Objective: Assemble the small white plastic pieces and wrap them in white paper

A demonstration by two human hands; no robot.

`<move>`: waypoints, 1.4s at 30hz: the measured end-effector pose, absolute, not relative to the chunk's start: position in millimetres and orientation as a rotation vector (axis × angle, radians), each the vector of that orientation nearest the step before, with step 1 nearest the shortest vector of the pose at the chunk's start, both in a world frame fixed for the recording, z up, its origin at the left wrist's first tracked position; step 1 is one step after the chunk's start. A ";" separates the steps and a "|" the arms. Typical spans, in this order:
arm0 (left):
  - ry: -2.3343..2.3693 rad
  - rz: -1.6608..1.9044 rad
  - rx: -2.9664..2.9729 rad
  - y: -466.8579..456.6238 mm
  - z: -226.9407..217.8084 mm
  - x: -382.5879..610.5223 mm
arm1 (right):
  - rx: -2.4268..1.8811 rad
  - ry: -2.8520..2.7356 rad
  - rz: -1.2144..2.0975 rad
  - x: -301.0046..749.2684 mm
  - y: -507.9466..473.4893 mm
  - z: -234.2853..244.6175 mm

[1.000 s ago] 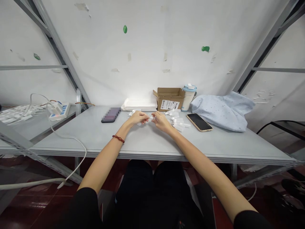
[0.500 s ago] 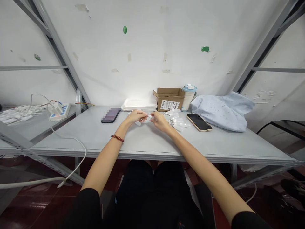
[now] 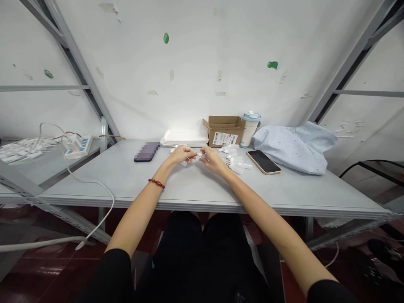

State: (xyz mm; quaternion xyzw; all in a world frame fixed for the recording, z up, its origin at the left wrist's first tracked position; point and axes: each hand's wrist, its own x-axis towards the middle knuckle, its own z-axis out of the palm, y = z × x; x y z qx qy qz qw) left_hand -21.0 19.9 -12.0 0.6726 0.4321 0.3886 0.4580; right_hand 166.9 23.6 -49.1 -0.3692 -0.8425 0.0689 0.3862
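Note:
My left hand [image 3: 183, 155] and my right hand [image 3: 211, 159] meet over the middle of the grey table [image 3: 195, 185]. Between their fingertips is a small white piece [image 3: 199, 154], pinched from both sides; it is too small and too covered to name. Just right of my right hand lies a loose pile of white plastic pieces [image 3: 236, 163], some with metal-looking ends. A few more white pieces [image 3: 173, 150] show behind and under my left hand, partly hidden by it.
A stack of white trays or sheets [image 3: 184, 138], an open cardboard box [image 3: 224, 130] and a blue-lidded cup [image 3: 251, 129] stand along the wall. A phone [image 3: 264, 162] and pale blue cloth [image 3: 295, 147] lie right, a dark phone [image 3: 147, 151] left. A power strip [image 3: 80, 147] is far left.
The small white piece has turned slightly between my fingertips, and my fingers have shifted a little around it. Everything else on the table stays where it was.

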 end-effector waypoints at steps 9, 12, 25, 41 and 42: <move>1.129 0.999 1.606 16.7 -2.5 -25.8 | -1.021 -2.138 0.142 183.2 34.9 -44.6; 1.209 1.154 1.480 19.7 0.2 -34.8 | -1.167 -2.083 0.103 200.4 42.3 -42.4; 1.341 1.347 1.127 23.8 3.9 -60.5 | -1.764 -2.196 -0.199 222.4 50.2 -54.7; 1.387 0.888 1.278 18.1 9.1 -83.0 | -1.947 -2.196 -0.158 218.3 38.4 -40.4; 1.406 0.873 1.285 16.7 10.1 -82.4 | -1.961 -2.202 -0.164 217.9 38.0 -40.0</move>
